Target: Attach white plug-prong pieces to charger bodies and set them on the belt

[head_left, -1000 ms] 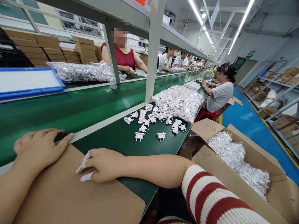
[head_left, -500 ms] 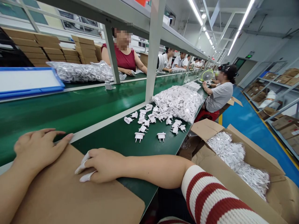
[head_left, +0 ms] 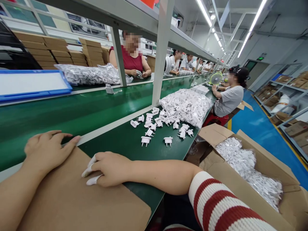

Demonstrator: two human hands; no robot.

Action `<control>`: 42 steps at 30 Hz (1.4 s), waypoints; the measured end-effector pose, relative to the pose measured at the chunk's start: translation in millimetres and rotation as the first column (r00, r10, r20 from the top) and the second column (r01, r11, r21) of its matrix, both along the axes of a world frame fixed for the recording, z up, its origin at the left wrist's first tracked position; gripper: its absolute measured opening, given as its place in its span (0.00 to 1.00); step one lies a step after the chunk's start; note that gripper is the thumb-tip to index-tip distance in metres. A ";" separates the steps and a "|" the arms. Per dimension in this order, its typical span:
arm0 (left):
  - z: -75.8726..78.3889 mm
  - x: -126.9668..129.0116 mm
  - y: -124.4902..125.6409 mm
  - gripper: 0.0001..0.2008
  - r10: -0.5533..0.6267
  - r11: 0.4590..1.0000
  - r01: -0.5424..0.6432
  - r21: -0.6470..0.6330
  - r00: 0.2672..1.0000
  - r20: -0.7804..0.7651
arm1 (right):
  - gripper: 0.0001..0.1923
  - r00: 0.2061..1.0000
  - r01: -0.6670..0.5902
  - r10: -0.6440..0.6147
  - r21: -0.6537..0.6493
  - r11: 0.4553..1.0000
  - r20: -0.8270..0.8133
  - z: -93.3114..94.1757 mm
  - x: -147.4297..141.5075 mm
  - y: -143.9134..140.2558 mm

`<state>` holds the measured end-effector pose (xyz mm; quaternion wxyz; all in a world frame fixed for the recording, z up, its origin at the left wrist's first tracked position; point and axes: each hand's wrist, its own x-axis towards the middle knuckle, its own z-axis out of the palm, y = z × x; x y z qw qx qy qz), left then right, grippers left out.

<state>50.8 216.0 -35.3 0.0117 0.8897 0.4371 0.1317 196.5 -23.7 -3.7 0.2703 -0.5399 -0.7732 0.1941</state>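
Observation:
A flat brown cardboard piece [head_left: 79, 199] lies on the green bench in front of me. My left hand [head_left: 49, 150] rests over its far left edge, fingers spread, thumb along the corner. My right hand [head_left: 108, 168] lies on its upper right part with fingers apart and nothing held; white finger covers show on some fingertips. Beyond the cardboard, loose white two-pin plug pieces [head_left: 145, 140] are scattered on the bench. Behind them a clear plastic bag [head_left: 187, 104] is heaped with more of the same white pieces.
A green belt [head_left: 60, 112] runs along the left, with a metal post [head_left: 160, 57] at its border. An open carton [head_left: 216, 166] holding bagged white parts stands at my right. Across the belt, a person in a red top [head_left: 132, 62] handles something small; a blue-edged tray [head_left: 33, 83] is there too.
The whole view has shifted slightly, so things appear a little further right. My hands keep their places on the cardboard. Across the belt, the person in red has brought both hands together.

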 end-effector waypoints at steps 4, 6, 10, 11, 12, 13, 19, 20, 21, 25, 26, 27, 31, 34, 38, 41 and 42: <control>4.6 1.1 -6.7 0.37 0.032 0.999 -0.033 0.021 0.999 0.002 | 0.10 1.000 0.001 -0.001 -0.001 1.000 -0.014 0.4 0.4 -1.3; 7.6 1.2 -10.4 0.35 0.028 1.000 -0.028 0.002 1.000 0.004 | 0.10 0.999 -0.011 0.011 0.002 1.000 -0.030 2.3 1.9 -2.5; 11.8 1.0 -17.1 0.30 0.017 1.000 -0.017 -0.002 0.999 0.033 | 0.09 0.996 0.045 -0.046 -0.009 0.999 -0.071 12.5 10.1 -2.5; 12.8 1.1 -18.8 0.29 0.016 1.000 -0.016 0.011 0.999 0.047 | 0.09 0.992 0.100 -0.100 0.002 0.995 -0.075 16.4 13.6 -1.8; 14.0 1.2 -20.5 0.28 0.015 1.000 -0.016 0.026 0.998 0.064 | 0.10 0.982 0.176 -0.174 0.020 0.984 -0.071 20.5 17.9 -0.9; 15.3 1.3 -22.3 0.28 0.009 0.999 -0.012 0.038 0.997 0.079 | 0.11 0.963 0.265 -0.263 0.041 0.963 -0.057 24.5 22.9 0.2; 22.8 1.4 -30.3 0.29 -0.034 0.997 0.024 0.071 0.988 0.153 | 0.26 0.698 0.668 -0.669 0.102 0.737 0.254 34.6 60.7 8.2; 22.8 1.3 -30.9 0.29 -0.030 0.997 0.018 0.073 0.985 0.169 | 0.27 0.663 0.695 -0.679 0.078 0.714 0.315 33.2 65.4 9.4; 22.5 1.2 -31.2 0.29 -0.025 0.997 0.012 0.071 0.983 0.184 | 0.27 0.641 0.710 -0.675 0.051 0.702 0.366 31.5 68.7 10.3; 20.0 1.1 -31.8 0.29 -0.007 0.999 -0.004 0.051 0.977 0.213 | 0.21 0.636 0.684 -0.623 0.042 0.728 0.455 27.0 69.7 9.7; 19.8 1.2 -32.0 0.29 -0.002 0.999 -0.009 0.049 0.976 0.217 | 0.20 0.642 0.670 -0.616 0.057 0.740 0.456 26.8 67.9 8.8; 19.7 1.3 -32.2 0.28 -0.001 0.999 -0.010 0.050 0.976 0.219 | 0.19 0.651 0.656 -0.609 0.069 0.752 0.453 26.9 65.8 7.7; 20.9 1.3 -33.2 0.27 -0.016 0.998 0.003 0.060 0.975 0.221 | 0.20 0.680 0.609 -0.591 0.114 0.785 0.433 27.4 58.6 4.5; 21.4 0.7 -33.5 0.26 -0.028 0.997 0.012 0.074 0.976 0.217 | 0.22 0.718 0.588 -0.564 0.079 0.805 0.409 27.3 55.2 4.3; 20.2 0.0 -32.3 0.24 -0.030 0.997 0.015 0.079 0.979 0.200 | 0.23 0.784 0.559 -0.539 0.029 0.829 0.308 28.4 49.1 4.3; 18.6 -0.2 -30.5 0.26 -0.039 0.997 0.024 0.078 0.980 0.195 | 0.22 0.826 0.518 -0.509 0.026 0.855 0.242 30.3 42.1 2.8; 18.1 -0.2 -29.9 0.27 -0.041 0.997 0.027 0.076 0.980 0.194 | 0.21 0.840 0.497 -0.488 0.027 0.867 0.237 30.8 39.8 2.1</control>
